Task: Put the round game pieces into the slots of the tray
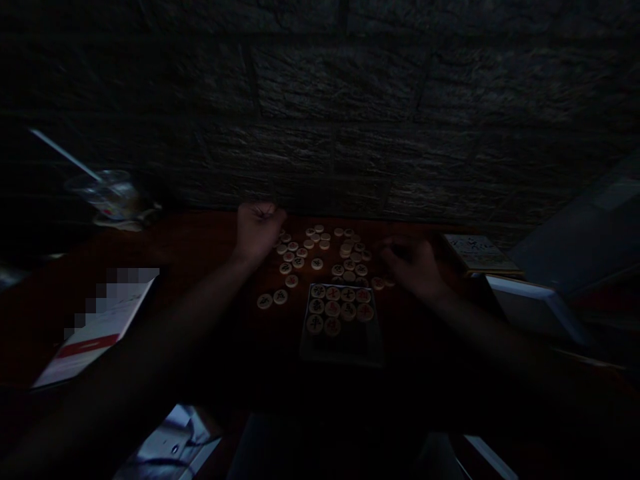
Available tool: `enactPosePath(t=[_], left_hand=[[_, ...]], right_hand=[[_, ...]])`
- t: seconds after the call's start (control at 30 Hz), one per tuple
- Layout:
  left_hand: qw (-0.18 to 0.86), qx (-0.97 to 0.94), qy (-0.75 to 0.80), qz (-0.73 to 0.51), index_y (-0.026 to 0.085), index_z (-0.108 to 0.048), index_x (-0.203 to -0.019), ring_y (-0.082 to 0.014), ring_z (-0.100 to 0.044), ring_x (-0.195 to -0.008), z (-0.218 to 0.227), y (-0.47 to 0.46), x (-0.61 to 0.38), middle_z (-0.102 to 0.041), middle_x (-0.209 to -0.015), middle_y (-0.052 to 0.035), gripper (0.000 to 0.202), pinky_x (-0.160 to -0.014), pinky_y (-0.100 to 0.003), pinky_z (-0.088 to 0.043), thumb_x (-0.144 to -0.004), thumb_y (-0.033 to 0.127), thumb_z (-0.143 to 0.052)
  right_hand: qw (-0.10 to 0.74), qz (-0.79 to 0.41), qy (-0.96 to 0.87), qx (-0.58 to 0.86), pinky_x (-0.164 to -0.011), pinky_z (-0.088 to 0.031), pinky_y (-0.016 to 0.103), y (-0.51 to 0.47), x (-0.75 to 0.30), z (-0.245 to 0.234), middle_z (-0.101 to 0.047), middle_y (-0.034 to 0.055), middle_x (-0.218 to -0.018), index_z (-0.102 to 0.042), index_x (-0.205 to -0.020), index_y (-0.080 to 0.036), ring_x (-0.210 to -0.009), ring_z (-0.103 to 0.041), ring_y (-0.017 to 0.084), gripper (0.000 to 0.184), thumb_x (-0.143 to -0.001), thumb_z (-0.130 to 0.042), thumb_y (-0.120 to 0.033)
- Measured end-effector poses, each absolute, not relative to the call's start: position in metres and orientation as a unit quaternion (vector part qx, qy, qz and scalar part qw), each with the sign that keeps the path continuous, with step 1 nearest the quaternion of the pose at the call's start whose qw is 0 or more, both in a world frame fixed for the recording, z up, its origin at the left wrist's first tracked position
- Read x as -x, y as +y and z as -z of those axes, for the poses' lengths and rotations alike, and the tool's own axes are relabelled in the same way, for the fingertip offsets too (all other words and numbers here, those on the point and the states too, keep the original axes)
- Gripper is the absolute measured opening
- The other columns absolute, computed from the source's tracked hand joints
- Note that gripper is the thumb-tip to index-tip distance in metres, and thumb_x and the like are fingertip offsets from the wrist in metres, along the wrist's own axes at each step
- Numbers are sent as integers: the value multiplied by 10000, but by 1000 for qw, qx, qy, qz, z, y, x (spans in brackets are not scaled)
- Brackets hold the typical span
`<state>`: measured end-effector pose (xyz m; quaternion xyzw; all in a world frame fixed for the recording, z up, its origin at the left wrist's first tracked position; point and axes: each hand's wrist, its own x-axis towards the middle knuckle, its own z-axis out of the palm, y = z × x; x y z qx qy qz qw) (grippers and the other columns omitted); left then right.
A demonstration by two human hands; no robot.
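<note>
My left hand (259, 232) is curled into a fist at the left edge of a spread of xiangqi pieces (317, 264). Whatever it may hold is hidden. My right hand (413, 267) lies just right of the spread, its fingers bent inward beside a red-marked piece (378, 283); dim light hides what is between them. Between my forearms a shallow box (343, 357) holds pieces in rows with red and black characters, fuller at its far side. Two black-marked pieces (273, 299) lie left of the box.
A plastic cup with a straw (115, 197) stands at the far left of the dark wooden table (185, 233). A printed sheet (100, 333) lies nearer me. At right are a small book or flat box (477, 253) and a pale-rimmed tray (535, 307). A stone wall (325, 100) rises behind.
</note>
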<state>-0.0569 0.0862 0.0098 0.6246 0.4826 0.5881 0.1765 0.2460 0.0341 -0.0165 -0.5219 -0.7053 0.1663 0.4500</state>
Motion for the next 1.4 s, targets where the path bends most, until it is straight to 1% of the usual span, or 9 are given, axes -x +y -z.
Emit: enactPosePath(t=[0.2, 0.33, 0.47, 0.6, 0.77, 0.9, 1.1, 1.27, 1.4], left_hand=[[197, -760, 448, -428, 203, -306, -454, -71, -251, -446, -2, 69, 42, -283, -459, 55, 399, -462, -252, -150, -745, 216, -578], [166, -827, 407, -350, 208, -319, -479, -89, -283, -482, 0, 64, 40, -292, -494, 49, 354, -485, -264, -174, -749, 241, -545], [146, -839, 411, -325, 214, -318, -504, -103, -301, -503, 2, 70, 44, -300, -514, 48, 334, -499, -280, -180, -747, 234, -546], [132, -848, 409, -310, 215, -320, -522, -107, -314, -516, 4, 73, 46, -304, -522, 53, 339, -518, -285, -203, -762, 225, -560], [120, -856, 404, -300, 207, -370, -539, -108, -358, -527, 1, 72, 46, -360, -533, 52, 383, -539, -280, -232, -851, 307, -570], [104, -858, 416, -284, 201, -436, -542, -106, -380, -514, -4, 73, 50, -402, -512, 51, 357, -546, -276, -256, -848, 326, -571], [86, -850, 439, -278, 204, -528, -556, -120, -448, -510, -11, 79, 62, -520, -525, 33, 326, -550, -284, -279, -844, 343, -590], [49, -827, 467, -309, 212, -516, -534, -125, -434, -509, -16, 81, 67, -493, -512, 27, 355, -561, -293, -282, -849, 355, -597], [74, -837, 454, -296, 206, -515, -526, -118, -430, -502, -13, 81, 65, -484, -502, 33, 370, -544, -277, -273, -850, 361, -601]], right_hand=[[433, -166, -711, 528, -709, -551, 310, 36, -246, 19, -826, 72, -878, -800, -866, -186, -783, -766, 230, 243, -872, -602, -328], [418, -162, -724, 524, -690, -532, 306, 36, -246, 19, -817, 72, -849, -796, -853, -173, -756, -751, 220, 241, -861, -601, -313], [404, -167, -730, 525, -667, -519, 293, 36, -245, 18, -809, 58, -820, -806, -864, -166, -725, -736, 205, 242, -864, -596, -287], [398, -170, -731, 528, -669, -519, 302, 36, -244, 17, -820, 67, -848, -813, -865, -166, -734, -739, 214, 260, -879, -597, -311], [383, -165, -741, 526, -620, -489, 295, 37, -246, 18, -802, 56, -798, -803, -853, -173, -692, -718, 206, 257, -890, -595, -320], [389, -172, -739, 523, -579, -479, 285, 39, -247, 23, -781, 50, -752, -799, -859, -172, -649, -697, 198, 263, -892, -589, -327], [382, -169, -742, 525, -662, -520, 298, 39, -244, 22, -815, 55, -841, -799, -848, -182, -746, -747, 211, 246, -878, -583, -295], [386, -169, -744, 518, -619, -496, 284, 37, -243, 18, -804, 42, -781, -796, -825, -183, -692, -730, 195, 254, -873, -587, -320], [387, -163, -740, 525, -605, -489, 279, 37, -243, 18, -802, 42, -775, -794, -807, -181, -670, -715, 190, 271, -881, -581, -332]])
